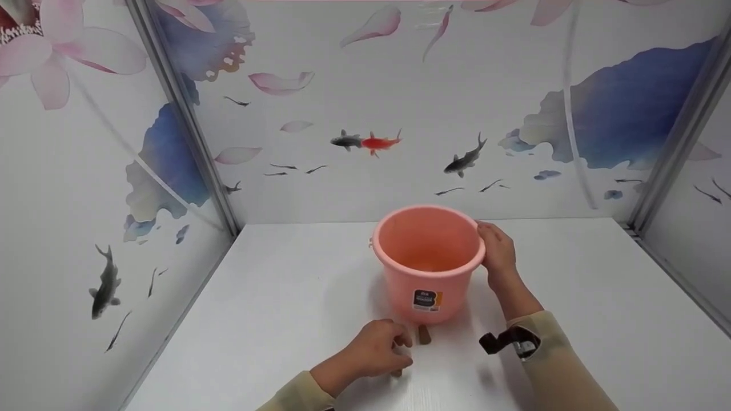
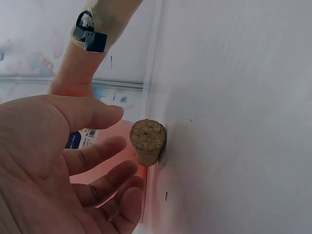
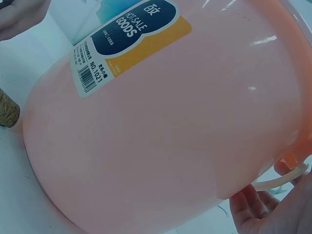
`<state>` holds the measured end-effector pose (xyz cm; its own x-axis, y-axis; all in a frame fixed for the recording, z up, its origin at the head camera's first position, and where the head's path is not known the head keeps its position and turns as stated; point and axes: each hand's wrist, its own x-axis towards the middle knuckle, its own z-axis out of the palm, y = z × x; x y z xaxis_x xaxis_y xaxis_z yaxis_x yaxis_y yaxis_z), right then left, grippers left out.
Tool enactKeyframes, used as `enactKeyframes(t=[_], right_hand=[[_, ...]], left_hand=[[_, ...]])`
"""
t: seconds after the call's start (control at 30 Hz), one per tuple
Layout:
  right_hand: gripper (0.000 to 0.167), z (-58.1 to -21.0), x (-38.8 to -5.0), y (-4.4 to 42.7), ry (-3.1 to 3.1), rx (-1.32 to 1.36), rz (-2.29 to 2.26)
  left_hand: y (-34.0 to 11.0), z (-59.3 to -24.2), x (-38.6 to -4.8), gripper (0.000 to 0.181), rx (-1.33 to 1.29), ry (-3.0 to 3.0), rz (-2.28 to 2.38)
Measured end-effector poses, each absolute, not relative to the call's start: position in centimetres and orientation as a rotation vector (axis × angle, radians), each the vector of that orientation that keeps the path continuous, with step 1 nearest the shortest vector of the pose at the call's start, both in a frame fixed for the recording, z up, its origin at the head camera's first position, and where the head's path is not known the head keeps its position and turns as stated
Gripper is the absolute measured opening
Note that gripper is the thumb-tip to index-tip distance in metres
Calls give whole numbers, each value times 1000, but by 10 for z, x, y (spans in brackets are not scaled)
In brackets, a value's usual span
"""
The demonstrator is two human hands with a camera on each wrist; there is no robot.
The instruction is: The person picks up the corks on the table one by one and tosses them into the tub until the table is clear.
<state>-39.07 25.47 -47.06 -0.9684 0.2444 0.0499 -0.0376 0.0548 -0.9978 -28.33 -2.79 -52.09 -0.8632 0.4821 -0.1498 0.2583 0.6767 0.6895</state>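
A pink plastic bucket [image 1: 429, 291] stands upright on the white table. My right hand [image 1: 499, 251] grips its right side at the rim, with fingers beside the pale handle [image 3: 282, 180] in the right wrist view. My left hand [image 1: 377, 349] hovers low before the bucket, its fingers loosely bent around nothing. One tapered cork stopper [image 1: 424, 334] lies by the bucket's base, to the right of the left fingertips. Another brown piece [image 1: 396, 373] shows partly beneath the left hand, mostly hidden. In the left wrist view, a cork [image 2: 147, 141] sits just beyond the fingertips.
White panels printed with fish and lotus surround the table [image 1: 274, 297] at the back and sides. Metal posts [image 1: 188, 125] stand at the corners. A black wrist device [image 1: 508, 341] juts from the right sleeve. The bucket carries a printed label [image 3: 131, 44].
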Motion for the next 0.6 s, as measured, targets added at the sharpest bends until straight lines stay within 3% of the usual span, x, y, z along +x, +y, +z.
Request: enactKeyframes(t=[0.6], right_hand=[[49,-470,-392,258,-2096,-199,2057]], left_hand=[[-27,-530,-284,18,693,2659,887]])
